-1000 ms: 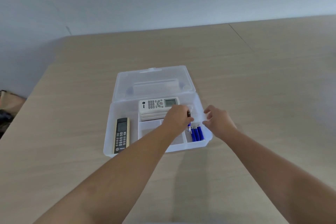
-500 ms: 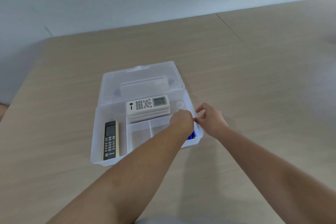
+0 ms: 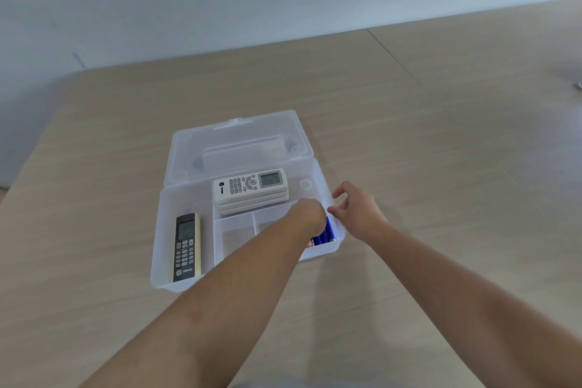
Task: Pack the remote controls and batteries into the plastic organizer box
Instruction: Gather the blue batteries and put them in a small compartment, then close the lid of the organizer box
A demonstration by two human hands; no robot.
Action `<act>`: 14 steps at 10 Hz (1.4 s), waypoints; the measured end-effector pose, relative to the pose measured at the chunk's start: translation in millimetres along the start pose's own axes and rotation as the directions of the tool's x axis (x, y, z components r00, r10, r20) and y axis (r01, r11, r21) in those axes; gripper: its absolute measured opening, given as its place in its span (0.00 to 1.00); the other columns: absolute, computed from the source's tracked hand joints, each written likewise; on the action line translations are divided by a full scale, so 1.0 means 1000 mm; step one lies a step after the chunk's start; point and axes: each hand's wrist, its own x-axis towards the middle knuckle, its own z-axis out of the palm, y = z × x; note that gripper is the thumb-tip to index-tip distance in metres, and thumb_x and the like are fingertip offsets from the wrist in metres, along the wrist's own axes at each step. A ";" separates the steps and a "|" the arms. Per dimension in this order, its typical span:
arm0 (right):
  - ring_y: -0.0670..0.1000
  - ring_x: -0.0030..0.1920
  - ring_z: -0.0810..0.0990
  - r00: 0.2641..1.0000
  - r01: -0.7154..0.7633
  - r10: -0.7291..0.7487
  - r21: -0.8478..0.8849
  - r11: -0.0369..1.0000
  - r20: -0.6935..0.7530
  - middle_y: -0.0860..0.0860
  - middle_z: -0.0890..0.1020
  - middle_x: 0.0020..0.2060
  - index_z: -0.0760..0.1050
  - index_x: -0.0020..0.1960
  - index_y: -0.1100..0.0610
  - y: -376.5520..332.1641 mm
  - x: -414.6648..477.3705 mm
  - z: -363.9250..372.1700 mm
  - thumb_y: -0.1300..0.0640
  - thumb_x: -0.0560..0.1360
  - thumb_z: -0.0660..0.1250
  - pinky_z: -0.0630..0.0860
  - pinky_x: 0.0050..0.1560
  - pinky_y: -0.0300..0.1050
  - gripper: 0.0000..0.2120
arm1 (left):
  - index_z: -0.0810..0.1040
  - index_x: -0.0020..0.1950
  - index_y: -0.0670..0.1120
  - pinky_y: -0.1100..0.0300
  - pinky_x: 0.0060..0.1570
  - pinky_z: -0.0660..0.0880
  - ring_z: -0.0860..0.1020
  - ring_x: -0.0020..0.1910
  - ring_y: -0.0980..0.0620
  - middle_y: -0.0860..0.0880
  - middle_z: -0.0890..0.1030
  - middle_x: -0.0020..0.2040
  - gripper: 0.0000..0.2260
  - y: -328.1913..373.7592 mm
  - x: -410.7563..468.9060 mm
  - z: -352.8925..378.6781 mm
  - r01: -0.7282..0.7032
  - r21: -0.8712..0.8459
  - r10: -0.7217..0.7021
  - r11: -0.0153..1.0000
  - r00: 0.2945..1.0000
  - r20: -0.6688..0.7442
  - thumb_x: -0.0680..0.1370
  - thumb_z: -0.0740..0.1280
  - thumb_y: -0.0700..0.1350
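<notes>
The clear plastic organizer box (image 3: 159, 246) lies on the table with its lid (image 3: 239, 142) folded back. A white remote (image 3: 250, 184) rests on top of others in the back compartment. A black and gold remote (image 3: 186, 247) lies in the left compartment. Several blue batteries (image 3: 324, 235) lie in the front right compartment. My left hand (image 3: 310, 217) reaches down into that compartment with its fingers hidden behind the wrist. My right hand (image 3: 357, 209) is at the box's right rim, fingers spread and fingertips touching the wall.
Two small front compartments (image 3: 234, 233) of the box hold nothing. The wooden table (image 3: 441, 167) runs back to a pale wall. A small grey object (image 3: 578, 85) lies at the far right edge of the view.
My left hand, which held a battery above the box a second ago, has dropped into the battery compartment. My right hand has closed in on the box's right rim. The view shifted slightly.
</notes>
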 end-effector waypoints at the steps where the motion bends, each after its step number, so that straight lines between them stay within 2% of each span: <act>1: 0.46 0.33 0.77 1.000 -0.005 0.005 0.007 1.000 0.000 0.48 0.77 0.32 0.71 0.50 0.52 0.000 0.001 0.000 0.58 0.73 0.69 0.69 0.29 0.39 0.08 | 0.76 0.60 0.34 0.54 0.50 0.76 0.71 0.44 0.47 0.49 0.64 0.31 0.13 -0.001 0.000 -0.001 -0.004 0.058 0.005 0.998 1.000 -0.018 0.79 0.58 0.37; 2: 0.46 0.33 0.77 1.000 -0.007 0.007 0.005 1.000 -0.001 0.48 0.77 0.32 0.72 0.50 0.53 0.001 0.001 0.001 0.58 0.73 0.68 0.69 0.29 0.39 0.08 | 0.73 0.39 0.36 0.58 0.48 0.71 0.71 0.38 0.48 0.49 0.65 0.32 0.11 0.004 -0.004 -0.005 0.059 0.169 -0.068 0.984 0.997 0.048 0.79 0.59 0.39; 3: 0.46 0.33 0.77 1.000 -0.011 0.011 0.010 1.000 -0.004 0.49 0.77 0.32 0.72 0.51 0.53 0.002 0.001 0.001 0.58 0.73 0.68 0.69 0.29 0.40 0.08 | 0.64 0.30 0.42 0.61 0.45 0.65 0.65 0.28 0.52 0.48 0.65 0.31 0.16 0.008 -0.008 -0.008 0.091 0.148 -0.099 0.985 0.994 0.050 0.78 0.59 0.40; 4: 0.47 0.33 0.77 1.000 -0.005 0.005 0.011 1.000 -0.005 0.49 0.77 0.32 0.72 0.51 0.54 0.002 0.001 0.002 0.58 0.73 0.68 0.69 0.29 0.39 0.09 | 0.67 0.33 0.41 0.61 0.46 0.65 0.67 0.30 0.52 0.48 0.66 0.32 0.14 0.003 -0.003 -0.006 0.098 0.199 -0.108 0.975 0.994 0.037 0.78 0.61 0.41; 5: 0.47 0.33 0.77 1.000 -0.009 0.009 0.012 1.000 -0.003 0.49 0.77 0.32 0.72 0.52 0.54 0.002 0.001 0.002 0.59 0.73 0.68 0.70 0.30 0.40 0.09 | 0.70 0.37 0.39 0.61 0.46 0.67 0.70 0.36 0.50 0.48 0.68 0.33 0.10 0.006 -0.010 -0.008 0.144 0.103 -0.149 0.984 0.988 0.038 0.78 0.62 0.39; 6: 0.48 0.33 0.76 1.000 -0.014 0.014 0.000 1.000 -0.004 0.50 0.77 0.33 0.72 0.53 0.55 0.003 0.002 0.003 0.58 0.74 0.68 0.71 0.30 0.40 0.09 | 0.75 0.44 0.40 0.59 0.41 0.74 0.72 0.36 0.48 0.42 0.78 0.43 0.06 0.004 -0.009 -0.010 0.096 -0.006 -0.095 0.995 0.993 0.075 0.79 0.60 0.37; 7: 0.50 0.35 0.77 0.998 -0.064 0.064 -0.032 0.997 -0.002 0.53 0.79 0.39 0.70 0.57 0.55 0.003 0.004 0.001 0.54 0.73 0.68 0.71 0.31 0.40 0.15 | 0.77 0.44 0.39 0.63 0.31 0.77 0.76 0.32 0.50 0.40 0.82 0.57 0.06 0.001 -0.014 -0.032 0.055 -0.076 -0.050 0.996 0.996 0.067 0.78 0.61 0.36; 8: 0.54 0.44 0.81 0.992 -0.108 0.107 -0.011 0.994 -0.064 0.55 0.81 0.47 0.68 0.62 0.54 -0.007 0.015 -0.011 0.47 0.73 0.64 0.75 0.42 0.45 0.21 | 0.76 0.52 0.34 0.61 0.33 0.77 0.78 0.30 0.52 0.38 0.84 0.52 0.08 -0.009 -0.015 -0.078 0.099 -0.248 -0.075 0.964 0.992 0.104 0.79 0.60 0.36; 9: 0.58 0.50 0.80 0.992 -0.076 0.077 0.014 0.997 -0.099 0.58 0.81 0.51 0.70 0.59 0.58 -0.032 0.038 -0.022 0.48 0.74 0.61 0.77 0.52 0.52 0.18 | 0.75 0.59 0.32 0.59 0.33 0.77 0.80 0.32 0.49 0.40 0.82 0.39 0.13 -0.037 -0.015 -0.130 0.075 -0.433 -0.127 0.898 0.987 -0.094 0.78 0.60 0.37; 10: 0.59 0.48 0.80 0.994 -0.011 0.015 0.041 0.999 -0.111 0.58 0.81 0.47 0.72 0.49 0.58 -0.060 0.061 -0.021 0.52 0.75 0.62 0.75 0.48 0.49 0.09 | 0.78 0.55 0.34 0.52 0.43 0.80 0.81 0.42 0.41 0.36 0.83 0.46 0.13 -0.081 -0.014 -0.168 0.013 -0.445 -0.216 0.895 0.887 -0.408 0.76 0.62 0.40; 11: 0.55 0.37 0.73 0.992 0.017 -0.017 0.000 1.000 -0.122 0.54 0.75 0.34 0.74 0.40 0.58 -0.077 0.077 -0.015 0.52 0.74 0.61 0.67 0.35 0.44 0.11 | 0.79 0.43 0.41 0.56 0.46 0.73 0.77 0.46 0.40 0.39 0.79 0.41 0.08 -0.131 -0.011 -0.178 0.048 -0.376 -0.267 0.925 0.786 -0.557 0.75 0.63 0.44; 12: 0.54 0.38 0.73 0.994 0.000 -0.004 -0.034 0.999 -0.111 0.54 0.75 0.35 0.78 0.44 0.63 -0.077 0.095 0.002 0.51 0.74 0.61 0.67 0.39 0.45 0.15 | 0.74 0.63 0.39 0.54 0.58 0.72 0.75 0.61 0.39 0.40 0.76 0.61 0.21 -0.184 -0.003 -0.165 0.177 -0.478 -0.440 0.860 0.732 -0.520 0.76 0.64 0.51; 13: 0.58 0.55 0.76 0.995 -0.061 0.058 -0.025 0.998 -0.078 0.56 0.79 0.51 0.74 0.61 0.61 -0.066 0.112 0.021 0.48 0.75 0.61 0.71 0.54 0.49 0.21 | 0.66 0.71 0.35 0.54 0.56 0.71 0.74 0.64 0.38 0.38 0.73 0.67 0.30 -0.223 0.006 -0.142 0.271 -0.606 -0.566 0.748 0.738 -0.368 0.76 0.63 0.55; 14: 0.60 0.56 0.77 0.994 -0.094 0.090 -0.062 0.994 -0.065 0.57 0.78 0.54 0.71 0.65 0.62 -0.061 0.124 0.035 0.45 0.74 0.62 0.72 0.56 0.51 0.26 | 0.63 0.73 0.37 0.52 0.62 0.69 0.71 0.67 0.39 0.38 0.70 0.70 0.34 -0.239 0.020 -0.124 0.255 -0.695 -0.545 0.672 0.806 -0.231 0.77 0.60 0.60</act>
